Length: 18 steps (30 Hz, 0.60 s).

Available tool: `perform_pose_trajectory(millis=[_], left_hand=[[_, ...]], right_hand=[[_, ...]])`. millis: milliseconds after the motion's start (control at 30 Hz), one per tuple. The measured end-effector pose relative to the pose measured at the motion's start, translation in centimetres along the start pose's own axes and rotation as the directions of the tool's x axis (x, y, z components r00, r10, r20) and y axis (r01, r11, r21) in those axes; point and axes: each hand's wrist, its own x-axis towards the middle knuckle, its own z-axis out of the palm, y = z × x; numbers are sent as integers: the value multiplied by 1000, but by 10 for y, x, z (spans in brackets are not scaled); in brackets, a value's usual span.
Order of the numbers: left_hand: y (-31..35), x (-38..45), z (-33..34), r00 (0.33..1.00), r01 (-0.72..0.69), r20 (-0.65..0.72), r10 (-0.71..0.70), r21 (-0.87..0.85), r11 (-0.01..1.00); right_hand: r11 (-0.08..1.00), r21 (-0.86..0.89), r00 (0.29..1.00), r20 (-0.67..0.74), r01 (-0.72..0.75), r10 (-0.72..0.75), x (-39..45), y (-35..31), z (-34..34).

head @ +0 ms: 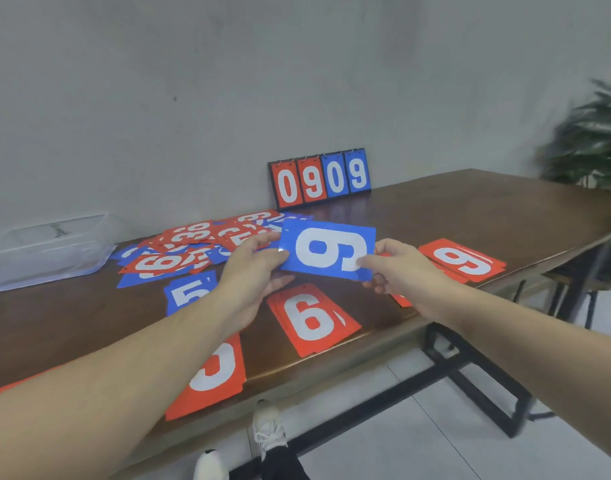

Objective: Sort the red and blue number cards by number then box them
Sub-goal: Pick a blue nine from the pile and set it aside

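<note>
Head view, left hand point(253, 271) and right hand point(399, 268) pinching one blue card point(326, 251), two red piles point(312, 320) lying nearby, one scoreboard point(319, 178) standing behind.

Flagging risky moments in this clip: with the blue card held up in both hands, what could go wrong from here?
1. The blue card, pinched by the left hand and right hand, shows a digit that reads as 6 or 9 depending on orientation, so it may land on the wrong pile.
2. The red card overhangs the table edge under the left forearm and could be knocked off.
3. The mixed heap may hide cards and get missed.
</note>
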Motion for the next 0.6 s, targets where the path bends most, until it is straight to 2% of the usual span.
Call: perform_pose_trajectory(millis=[67,200,367,467,600], left_hand=[[0,7,19,999,-20,30,20,-2,1000],[-1,22,57,996,-64,72,60,51,997],[-4,46,104,987,-130,107,118,109,986],[-4,71,124,981,-189,72,180,147,971],[-8,104,134,979,-201,67,191,217,955]], right_hand=[[998,-59,1000,-2,24,-25,-1,3,-17],[993,-69,995,-28,99,-101,4,4,-51],[983,-156,993,-45,100,-109,27,3,-81],[978,-181,987,-96,107,-125,52,4,-96],[976,-207,979,-181,60,-99,96,13,-117]])
